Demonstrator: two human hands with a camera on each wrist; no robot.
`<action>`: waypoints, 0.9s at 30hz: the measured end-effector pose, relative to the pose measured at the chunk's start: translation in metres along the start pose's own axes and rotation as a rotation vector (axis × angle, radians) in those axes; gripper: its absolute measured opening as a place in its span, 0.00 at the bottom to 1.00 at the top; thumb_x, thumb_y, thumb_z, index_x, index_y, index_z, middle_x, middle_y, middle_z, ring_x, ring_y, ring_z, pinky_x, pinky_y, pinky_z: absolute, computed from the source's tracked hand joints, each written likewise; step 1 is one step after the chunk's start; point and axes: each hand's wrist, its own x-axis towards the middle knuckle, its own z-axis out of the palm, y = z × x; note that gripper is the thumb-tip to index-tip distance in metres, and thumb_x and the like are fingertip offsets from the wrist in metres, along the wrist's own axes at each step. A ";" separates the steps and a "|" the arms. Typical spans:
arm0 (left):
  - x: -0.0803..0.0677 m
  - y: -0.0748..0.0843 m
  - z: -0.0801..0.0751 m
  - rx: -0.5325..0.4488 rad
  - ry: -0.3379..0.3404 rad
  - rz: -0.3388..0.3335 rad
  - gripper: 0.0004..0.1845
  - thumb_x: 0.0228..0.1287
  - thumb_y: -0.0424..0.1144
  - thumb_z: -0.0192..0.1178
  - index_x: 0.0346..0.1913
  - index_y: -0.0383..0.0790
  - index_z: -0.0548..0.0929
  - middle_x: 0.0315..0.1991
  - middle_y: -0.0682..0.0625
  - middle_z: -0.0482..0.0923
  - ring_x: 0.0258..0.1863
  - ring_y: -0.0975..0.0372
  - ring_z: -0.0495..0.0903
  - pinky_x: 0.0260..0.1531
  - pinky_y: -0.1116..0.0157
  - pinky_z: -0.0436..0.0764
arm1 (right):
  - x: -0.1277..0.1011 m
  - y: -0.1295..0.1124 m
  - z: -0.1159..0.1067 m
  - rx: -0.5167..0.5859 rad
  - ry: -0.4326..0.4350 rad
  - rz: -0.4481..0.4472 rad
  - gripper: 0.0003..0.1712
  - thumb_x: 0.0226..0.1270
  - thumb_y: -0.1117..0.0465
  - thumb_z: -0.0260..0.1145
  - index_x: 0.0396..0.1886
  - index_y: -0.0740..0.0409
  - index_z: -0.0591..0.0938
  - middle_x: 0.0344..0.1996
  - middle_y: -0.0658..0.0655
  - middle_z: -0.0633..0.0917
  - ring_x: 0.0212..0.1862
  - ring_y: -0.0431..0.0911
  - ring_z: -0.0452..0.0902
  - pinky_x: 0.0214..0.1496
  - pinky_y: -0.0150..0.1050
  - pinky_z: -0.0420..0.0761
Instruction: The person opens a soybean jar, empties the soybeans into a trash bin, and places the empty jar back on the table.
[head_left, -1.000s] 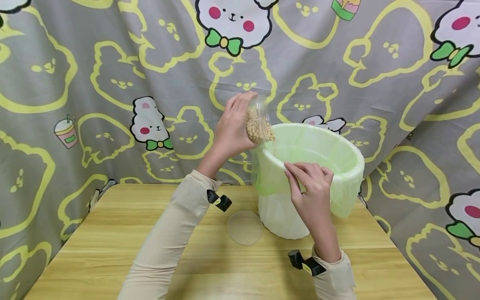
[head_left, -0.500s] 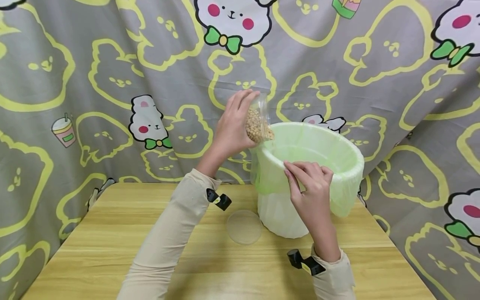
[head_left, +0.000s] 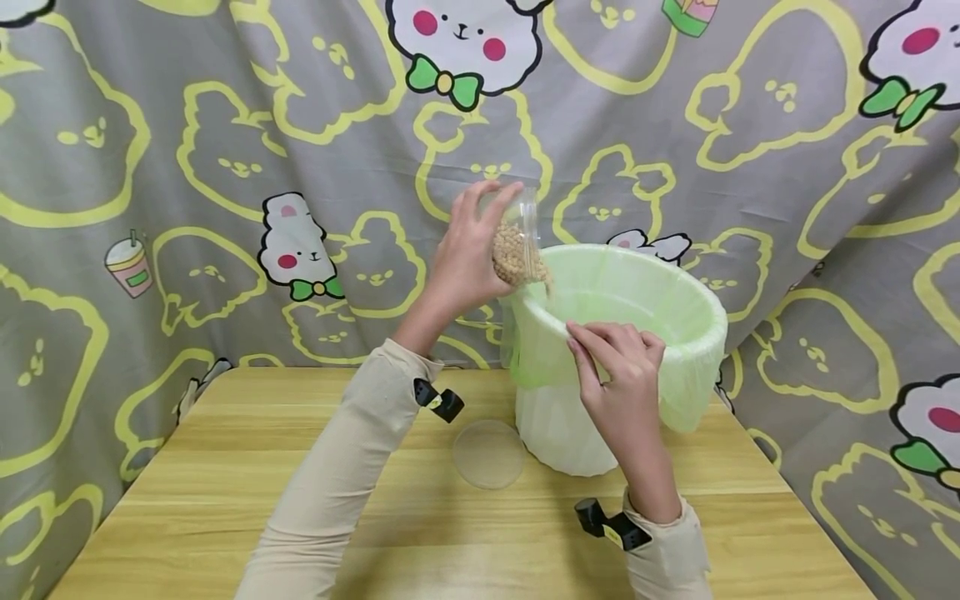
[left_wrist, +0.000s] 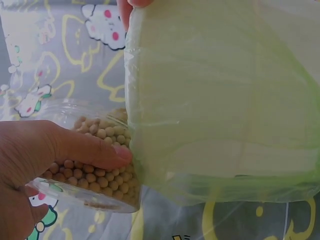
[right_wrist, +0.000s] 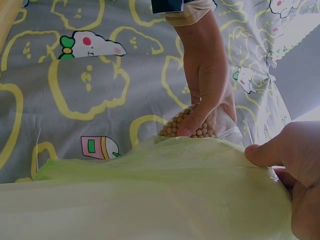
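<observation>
The clear jar [head_left: 516, 242] of soybeans [head_left: 512, 257] was gripped in the left hand [head_left: 463, 254], fingers wrapped round its side, and was tipped so its long axis slanted down and away from the palm, mouth right over the near-left rim of the bin [head_left: 570, 433]. A few beans could be seen dropping past the green liner bag [head_left: 660, 333]. The liner's front edge was pinched by the right hand [head_left: 618, 375], just below and right of the jar. The round lid [head_left: 489, 454] was left flat on the table [head_left: 225, 467], under the left forearm.
</observation>
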 end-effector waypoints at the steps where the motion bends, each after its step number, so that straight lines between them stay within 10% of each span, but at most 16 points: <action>1: 0.000 0.000 0.000 0.003 -0.003 0.002 0.65 0.34 0.35 0.85 0.79 0.56 0.59 0.78 0.48 0.53 0.79 0.52 0.51 0.63 0.48 0.79 | 0.000 0.000 0.000 -0.001 0.001 0.000 0.09 0.61 0.72 0.72 0.42 0.65 0.91 0.34 0.62 0.88 0.39 0.57 0.79 0.51 0.53 0.61; 27: -0.003 0.004 0.005 -0.018 0.033 0.112 0.63 0.37 0.32 0.84 0.80 0.51 0.60 0.80 0.47 0.56 0.83 0.53 0.46 0.73 0.51 0.69 | -0.001 -0.001 -0.002 -0.008 -0.005 -0.001 0.10 0.61 0.72 0.73 0.42 0.65 0.91 0.34 0.62 0.89 0.39 0.57 0.80 0.51 0.53 0.62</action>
